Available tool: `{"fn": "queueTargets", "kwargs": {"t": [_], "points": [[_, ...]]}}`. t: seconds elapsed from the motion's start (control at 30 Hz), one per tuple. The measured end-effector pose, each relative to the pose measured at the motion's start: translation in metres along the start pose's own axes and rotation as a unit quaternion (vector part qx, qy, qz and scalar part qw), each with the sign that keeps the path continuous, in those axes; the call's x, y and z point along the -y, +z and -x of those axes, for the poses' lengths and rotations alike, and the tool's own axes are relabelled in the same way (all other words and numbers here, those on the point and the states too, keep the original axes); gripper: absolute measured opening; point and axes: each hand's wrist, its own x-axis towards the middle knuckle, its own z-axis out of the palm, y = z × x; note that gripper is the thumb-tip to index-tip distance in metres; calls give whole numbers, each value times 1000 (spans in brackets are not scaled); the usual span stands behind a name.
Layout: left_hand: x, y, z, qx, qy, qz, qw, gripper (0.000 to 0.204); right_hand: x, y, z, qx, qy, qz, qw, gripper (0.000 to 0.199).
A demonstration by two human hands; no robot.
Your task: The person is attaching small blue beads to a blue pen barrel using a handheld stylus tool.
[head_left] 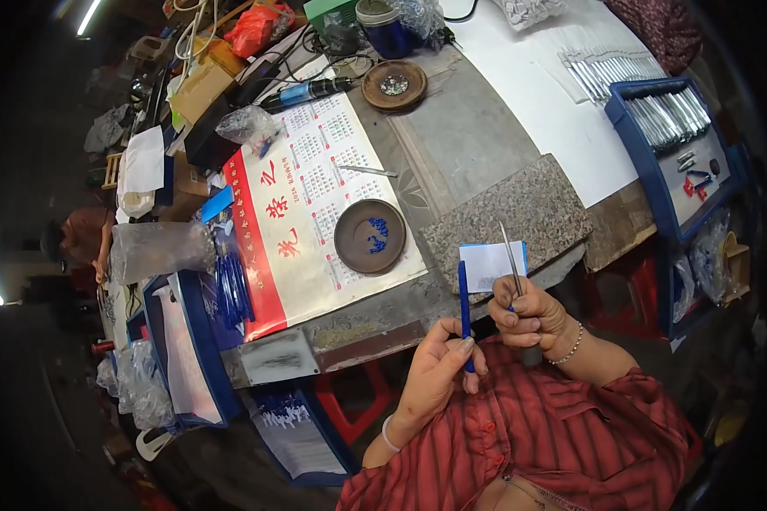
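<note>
My left hand is closed round the lower part of a slim blue pen-like rod, which stands nearly upright in front of my chest. Beside it, my right hand grips a pair of thin metal tweezers with the tips pointing up and away. Just beyond both hands, a small white paper pad with a blue edge rests on a speckled stone slab. To the left of the slab, a round brown dish holds small blue pieces. The fingers of my right hand partly cover the tweezers' lower end.
A calendar sheet lies under the dish, with another metal tool on it. Bundles of blue rods lie at the left. A blue tray with silvery rods stands at the right. A wooden dish sits farther back.
</note>
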Motion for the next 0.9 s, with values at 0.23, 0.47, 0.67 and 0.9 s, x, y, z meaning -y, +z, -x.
{"fn": "queueTargets", "kwargs": {"t": [0.23,0.47,0.67,0.9], "points": [[2,-1,1,-11,7,3,1000,16,-6,-1,-3,0,-5,-15,1000,13],[2,-1,0,-19,3,3,1000,15,-3,1,-1,-24,6,-8,1000,13],[3,3,-2,-32,9,-2,999,18,-5,-3,-2,-6,-16,-11,1000,13],[2,5,-6,-20,10,2,1000,19,-2,-3,-2,-9,-24,-1,1000,12]]}}
